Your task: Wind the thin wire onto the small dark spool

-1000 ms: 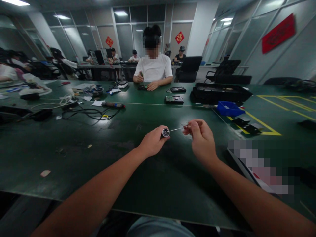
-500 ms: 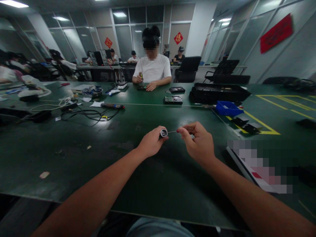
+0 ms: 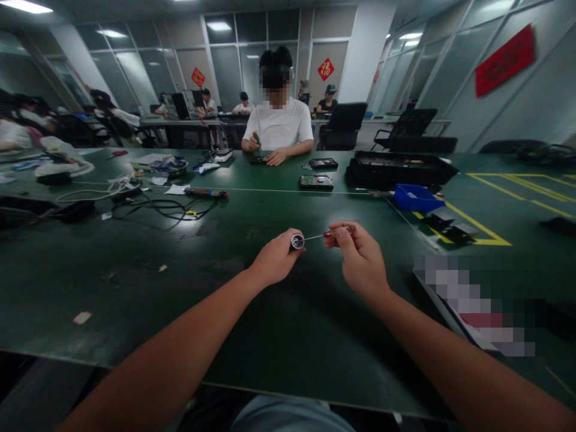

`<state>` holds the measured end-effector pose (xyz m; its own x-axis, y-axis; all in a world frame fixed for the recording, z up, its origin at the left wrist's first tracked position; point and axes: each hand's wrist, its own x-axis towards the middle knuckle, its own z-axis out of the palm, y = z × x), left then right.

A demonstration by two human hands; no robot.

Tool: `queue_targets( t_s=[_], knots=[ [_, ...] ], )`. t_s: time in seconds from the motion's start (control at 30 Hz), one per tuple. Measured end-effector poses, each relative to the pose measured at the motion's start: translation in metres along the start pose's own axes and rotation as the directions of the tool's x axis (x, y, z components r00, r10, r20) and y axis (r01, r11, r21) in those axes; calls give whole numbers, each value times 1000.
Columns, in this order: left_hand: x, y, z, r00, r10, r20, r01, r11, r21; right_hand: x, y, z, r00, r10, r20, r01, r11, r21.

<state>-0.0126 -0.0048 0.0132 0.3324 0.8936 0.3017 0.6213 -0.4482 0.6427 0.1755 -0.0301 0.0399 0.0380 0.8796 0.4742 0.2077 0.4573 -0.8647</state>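
Observation:
My left hand [image 3: 279, 258] is wrapped round a dark cylindrical part [image 3: 297, 242] whose round, silver-rimmed end faces right and towards me. Most of that part is hidden by my fingers, so its kind does not show. My right hand [image 3: 360, 255] is closed on the handle of a screwdriver [image 3: 327, 234], which has some red on it. Its thin metal shaft runs left to the open round end of the cylinder, and the tip is inside or at its rim. Both hands are above the green table [image 3: 252, 336].
Opposite sits a person in a white shirt [image 3: 282, 129], working with a screwdriver. Hard drives [image 3: 316, 181], a long black housing [image 3: 400, 170] and a blue tray [image 3: 416, 198] lie beyond my hands. Black cables [image 3: 166, 207] are at left, a blurred-out flat object [image 3: 468, 312] at right.
My right hand has turned and its fingers have shifted on the screwdriver handle, which now tilts up more to the right. My left hand and the cylinder have barely moved.

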Motion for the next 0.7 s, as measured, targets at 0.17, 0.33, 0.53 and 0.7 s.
queue_targets(
  t_s=[0.17, 0.33, 0.53, 0.7],
  knots=[
    [1, 0, 1, 999, 34, -10, -34, 999, 19, 13, 13, -2, 968, 229, -101, -183, 923, 340],
    [0, 0, 1, 1000, 21, 3, -21, 999, 24, 12, 14, -2, 985, 132, -114, -104, 969, 223],
    [0, 1, 1, 1000, 23, -10, -23, 1000, 18, -2, -3, -1, 994, -99, -38, 91, 980, -176],
    [0, -2, 1, 999, 34, 1, -34, 999, 21, -3, -10, -5, 987, -161, 13, 152, 894, -422]
  ],
)
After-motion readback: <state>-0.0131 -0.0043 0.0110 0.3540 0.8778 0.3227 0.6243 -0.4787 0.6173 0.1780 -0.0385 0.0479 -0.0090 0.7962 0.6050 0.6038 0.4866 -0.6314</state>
